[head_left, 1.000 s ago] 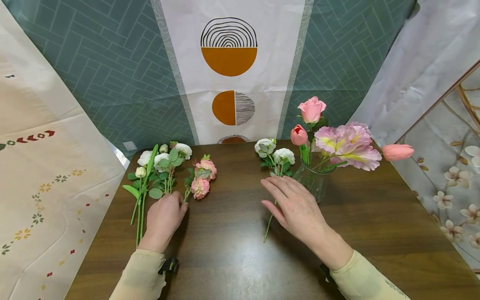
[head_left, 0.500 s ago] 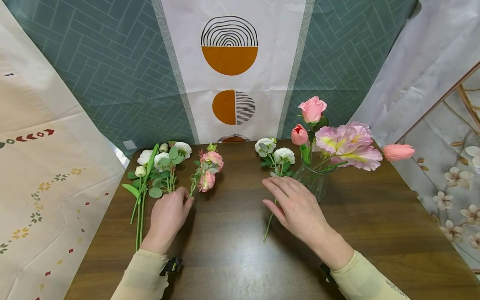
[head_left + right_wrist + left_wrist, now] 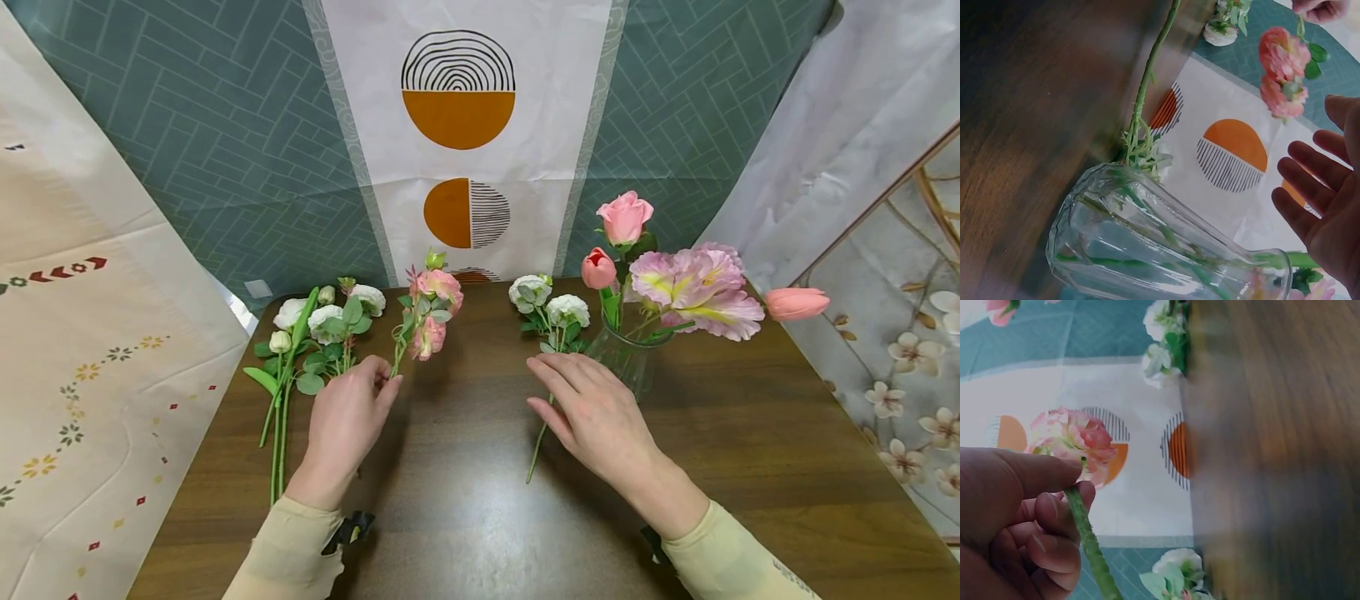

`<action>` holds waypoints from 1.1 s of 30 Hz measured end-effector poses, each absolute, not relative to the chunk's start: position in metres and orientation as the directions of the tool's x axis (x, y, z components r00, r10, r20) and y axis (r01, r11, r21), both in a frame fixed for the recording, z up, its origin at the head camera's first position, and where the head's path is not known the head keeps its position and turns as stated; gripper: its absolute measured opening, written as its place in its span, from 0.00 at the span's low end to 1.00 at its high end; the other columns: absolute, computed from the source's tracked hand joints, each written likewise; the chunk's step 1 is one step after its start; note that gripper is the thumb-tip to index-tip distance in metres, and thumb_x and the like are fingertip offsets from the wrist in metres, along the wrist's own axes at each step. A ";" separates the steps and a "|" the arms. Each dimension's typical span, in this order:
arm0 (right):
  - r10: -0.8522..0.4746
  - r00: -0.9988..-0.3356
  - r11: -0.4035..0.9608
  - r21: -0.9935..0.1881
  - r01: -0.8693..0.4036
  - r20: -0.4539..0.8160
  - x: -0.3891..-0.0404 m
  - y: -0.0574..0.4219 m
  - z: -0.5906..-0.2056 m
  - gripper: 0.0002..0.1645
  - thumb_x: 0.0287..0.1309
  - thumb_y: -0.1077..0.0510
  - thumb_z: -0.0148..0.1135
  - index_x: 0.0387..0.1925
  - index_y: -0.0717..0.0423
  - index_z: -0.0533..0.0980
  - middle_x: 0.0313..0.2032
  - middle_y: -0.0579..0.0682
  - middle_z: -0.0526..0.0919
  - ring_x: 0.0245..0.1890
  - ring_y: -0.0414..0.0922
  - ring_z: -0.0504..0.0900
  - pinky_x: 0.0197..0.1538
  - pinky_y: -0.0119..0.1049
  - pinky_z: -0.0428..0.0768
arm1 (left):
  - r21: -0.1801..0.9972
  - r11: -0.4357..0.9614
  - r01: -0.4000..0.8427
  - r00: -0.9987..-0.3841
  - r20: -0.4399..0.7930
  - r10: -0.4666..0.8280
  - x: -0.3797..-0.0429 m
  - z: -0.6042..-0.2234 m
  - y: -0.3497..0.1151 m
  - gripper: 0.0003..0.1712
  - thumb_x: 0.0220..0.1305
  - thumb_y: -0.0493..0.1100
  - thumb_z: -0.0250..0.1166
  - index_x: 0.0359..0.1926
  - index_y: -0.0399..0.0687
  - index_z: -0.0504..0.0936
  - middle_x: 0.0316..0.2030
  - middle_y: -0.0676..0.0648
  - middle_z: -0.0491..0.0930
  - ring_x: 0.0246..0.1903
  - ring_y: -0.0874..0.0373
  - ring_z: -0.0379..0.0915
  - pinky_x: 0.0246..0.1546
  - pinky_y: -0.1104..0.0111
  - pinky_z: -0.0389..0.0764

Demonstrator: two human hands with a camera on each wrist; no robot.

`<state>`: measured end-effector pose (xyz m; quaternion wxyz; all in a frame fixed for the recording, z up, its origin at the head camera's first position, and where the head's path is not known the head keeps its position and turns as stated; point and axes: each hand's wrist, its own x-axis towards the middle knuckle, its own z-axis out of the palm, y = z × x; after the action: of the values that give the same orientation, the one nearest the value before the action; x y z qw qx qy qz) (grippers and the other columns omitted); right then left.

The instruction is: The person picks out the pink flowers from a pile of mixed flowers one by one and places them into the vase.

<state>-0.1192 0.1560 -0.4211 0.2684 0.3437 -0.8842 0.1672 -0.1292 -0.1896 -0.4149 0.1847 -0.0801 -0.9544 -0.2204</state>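
My left hand [image 3: 347, 429] pinches the green stem of a spray of artificial pink flowers [image 3: 437, 310], its blooms raised and tilted to the right. In the left wrist view, thumb and forefinger meet on the stem [image 3: 1092, 547], whose lower end runs past the curled fingers. My right hand [image 3: 596, 412] has its fingers extended over the stem of a white flower spray [image 3: 567, 312] on the table. Just beyond that hand stands a clear glass vase [image 3: 1147, 244] holding a pink rose [image 3: 625, 218], pink tulips [image 3: 597, 270] and a large lilac-and-yellow bloom [image 3: 693, 287].
At the table's left lie white flower sprays [image 3: 327, 325] and white tulips [image 3: 281, 342] with long green stems. The brown wooden table [image 3: 465, 500] meets a patterned cloth backdrop [image 3: 397, 125]. One tulip [image 3: 797, 304] leans far out to the vase's right.
My left hand has drawn the pink spray up and rightward, away from the white flowers, and its blooms now stand higher. The right hand has barely moved.
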 end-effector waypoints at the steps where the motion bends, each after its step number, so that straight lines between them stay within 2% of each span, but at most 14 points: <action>1: -0.518 -0.623 0.710 -0.113 -0.696 0.586 -0.119 0.156 -0.421 0.31 0.78 0.46 0.69 0.73 0.58 0.79 0.67 0.57 0.83 0.65 0.58 0.83 0.73 0.56 0.76 | 0.397 0.886 0.240 -0.915 0.398 0.070 -0.129 -0.413 -0.188 0.07 0.72 0.39 0.77 0.39 0.43 0.86 0.29 0.46 0.86 0.21 0.54 0.74 0.24 0.54 0.75; 7: -0.513 -0.617 0.708 -0.112 -0.697 0.596 -0.119 0.156 -0.420 0.31 0.80 0.45 0.67 0.72 0.58 0.79 0.66 0.57 0.84 0.65 0.58 0.83 0.72 0.55 0.76 | 0.453 0.854 0.258 -0.902 0.430 0.045 -0.129 -0.404 -0.176 0.07 0.72 0.39 0.77 0.40 0.43 0.86 0.29 0.47 0.85 0.21 0.55 0.72 0.25 0.58 0.72; 11: -0.509 -0.624 0.715 -0.112 -0.690 0.594 -0.119 0.156 -0.419 0.31 0.80 0.45 0.66 0.72 0.58 0.79 0.66 0.56 0.84 0.65 0.57 0.83 0.72 0.55 0.76 | 0.502 0.825 0.258 -0.904 0.428 0.022 -0.129 -0.399 -0.168 0.07 0.71 0.40 0.77 0.41 0.43 0.87 0.31 0.47 0.86 0.23 0.54 0.75 0.28 0.57 0.74; 24: -0.480 -0.613 0.721 -0.117 -0.684 0.627 -0.121 0.159 -0.412 0.32 0.77 0.46 0.70 0.73 0.57 0.79 0.65 0.55 0.85 0.64 0.56 0.84 0.71 0.55 0.78 | 0.689 0.682 0.244 -0.948 0.319 0.017 -0.135 -0.378 -0.139 0.06 0.76 0.42 0.74 0.45 0.45 0.86 0.34 0.47 0.87 0.24 0.59 0.80 0.28 0.61 0.78; 29: -0.447 -0.632 0.708 -0.182 -0.683 0.633 -0.121 0.156 -0.408 0.33 0.72 0.49 0.76 0.72 0.55 0.80 0.63 0.55 0.86 0.62 0.55 0.85 0.65 0.56 0.82 | 0.749 0.616 0.242 -0.961 0.274 0.044 -0.137 -0.371 -0.125 0.06 0.76 0.42 0.73 0.46 0.46 0.85 0.31 0.49 0.86 0.20 0.61 0.82 0.24 0.63 0.79; 33: -0.399 -0.665 0.681 -0.281 -0.676 0.631 -0.119 0.153 -0.405 0.30 0.69 0.52 0.78 0.68 0.53 0.83 0.61 0.53 0.87 0.61 0.53 0.86 0.59 0.55 0.86 | 0.782 0.573 0.247 -0.964 0.260 0.062 -0.138 -0.368 -0.116 0.06 0.77 0.43 0.73 0.46 0.46 0.85 0.29 0.49 0.86 0.20 0.58 0.82 0.23 0.62 0.79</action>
<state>-0.1188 0.1533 -0.4049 0.2710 0.3067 -0.8759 0.2555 -0.1378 -0.1162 -0.3677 0.1023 -0.0877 -0.8809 -0.4538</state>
